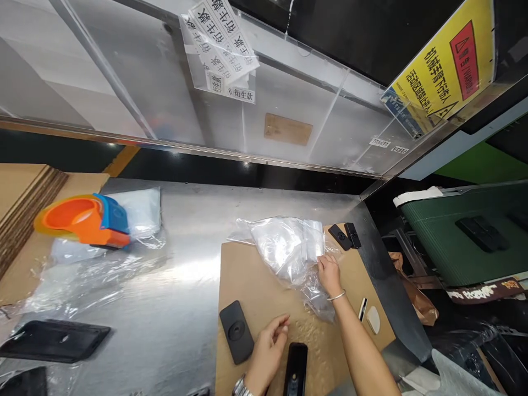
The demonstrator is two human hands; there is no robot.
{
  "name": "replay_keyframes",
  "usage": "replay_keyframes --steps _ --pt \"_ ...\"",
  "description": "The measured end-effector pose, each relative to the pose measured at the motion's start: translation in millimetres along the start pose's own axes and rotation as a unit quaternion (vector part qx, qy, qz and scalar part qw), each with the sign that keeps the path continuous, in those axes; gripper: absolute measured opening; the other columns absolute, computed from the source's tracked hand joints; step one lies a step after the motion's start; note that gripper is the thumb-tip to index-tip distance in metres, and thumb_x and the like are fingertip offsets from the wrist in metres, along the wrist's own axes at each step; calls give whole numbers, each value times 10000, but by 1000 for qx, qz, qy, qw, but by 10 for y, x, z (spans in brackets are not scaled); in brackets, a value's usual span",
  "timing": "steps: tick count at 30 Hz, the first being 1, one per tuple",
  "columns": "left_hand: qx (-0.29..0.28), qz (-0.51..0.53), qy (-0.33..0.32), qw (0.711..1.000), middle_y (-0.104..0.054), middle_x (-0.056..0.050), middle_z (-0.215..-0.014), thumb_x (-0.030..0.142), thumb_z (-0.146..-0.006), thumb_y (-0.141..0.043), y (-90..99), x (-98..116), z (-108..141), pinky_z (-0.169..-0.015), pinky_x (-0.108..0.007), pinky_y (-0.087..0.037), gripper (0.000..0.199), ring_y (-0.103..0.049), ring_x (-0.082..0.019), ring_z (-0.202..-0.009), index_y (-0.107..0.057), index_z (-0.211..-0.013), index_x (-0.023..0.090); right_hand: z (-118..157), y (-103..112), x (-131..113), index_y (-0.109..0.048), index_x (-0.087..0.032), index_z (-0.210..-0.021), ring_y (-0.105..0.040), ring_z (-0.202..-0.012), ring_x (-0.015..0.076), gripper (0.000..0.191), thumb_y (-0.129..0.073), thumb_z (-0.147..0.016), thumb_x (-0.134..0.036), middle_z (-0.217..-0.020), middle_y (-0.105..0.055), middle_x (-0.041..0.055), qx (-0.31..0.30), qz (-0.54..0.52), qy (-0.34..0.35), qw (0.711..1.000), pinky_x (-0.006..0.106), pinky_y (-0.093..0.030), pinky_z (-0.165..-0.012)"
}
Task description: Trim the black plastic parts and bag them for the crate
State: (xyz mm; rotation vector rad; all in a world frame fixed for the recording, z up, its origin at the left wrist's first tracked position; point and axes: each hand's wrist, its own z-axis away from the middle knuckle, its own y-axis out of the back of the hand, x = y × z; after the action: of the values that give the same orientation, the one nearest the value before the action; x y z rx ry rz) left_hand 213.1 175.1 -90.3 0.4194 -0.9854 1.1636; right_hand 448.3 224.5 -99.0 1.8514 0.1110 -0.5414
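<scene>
A heap of clear plastic bags [280, 247] lies at the back of a brown cardboard sheet [235, 275]. My right hand [329, 274], with a bracelet on its wrist, is closed in a pinch at the right edge of the heap, on a plastic bag. Nearer to me, my left hand [270, 346] hovers over the cardboard with loosely bent fingers and nothing in them. To its left is a black phone case [236, 331] with a round mark. Another black case [296, 368], longer and upright in view, rests just right of it. Two small black cases [345, 236] sit beyond my right hand.
An orange and blue tape dispenser [94, 220] stands at left on plastic wrap, near stacked cardboard [25, 214]. Black cases [53, 341] lie at lower left. A pen [362, 309] and a whitish rounded piece [373, 319] are by my right forearm. A green bin [466, 236] stands right.
</scene>
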Motion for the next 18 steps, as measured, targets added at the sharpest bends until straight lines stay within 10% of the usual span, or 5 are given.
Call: replay_keyframes --steps 5,10,15,18 --pt "-73 156 16 985 -637 -112 -1032 444 -694 -595 -345 433 -199 -788 -323 -461 486 -588 -202 -893 -579 -1060 125 507 317 -577 -579 -178 -713 -411 -701 167 261 -366 -861 -209 -695 -532 44 -13 42 21 999 308 -296 -653" --pt "-47 300 80 949 -672 -88 -881 324 -648 -687 -530 417 -222 -769 -239 -464 294 -610 -148 -819 -637 -845 113 1215 399 -1173 -565 -173 -732 -379 -650 172 259 -340 -854 -136 -671 -521 56 -15 118 80 990 312 -271 -617" --pt "-31 290 99 951 -650 -100 -966 352 -650 -679 -416 270 -37 -590 -215 -508 295 -631 -149 -742 -614 -822 122 1541 593 -1220 -580 -195 -874 -444 -691 180 151 -438 -824 -187 -707 -539 39 -111 -15 40 993 306 -327 -628" --pt "-68 267 112 955 -646 -92 -960 353 -655 -673 -312 243 136 -430 -203 -489 308 -633 -141 -596 -575 -853 138 1542 771 -1051 -530 -214 -1064 -501 -865 186 257 -465 -825 -282 -930 -566 60 -79 -187 -98 974 308 -389 -740"
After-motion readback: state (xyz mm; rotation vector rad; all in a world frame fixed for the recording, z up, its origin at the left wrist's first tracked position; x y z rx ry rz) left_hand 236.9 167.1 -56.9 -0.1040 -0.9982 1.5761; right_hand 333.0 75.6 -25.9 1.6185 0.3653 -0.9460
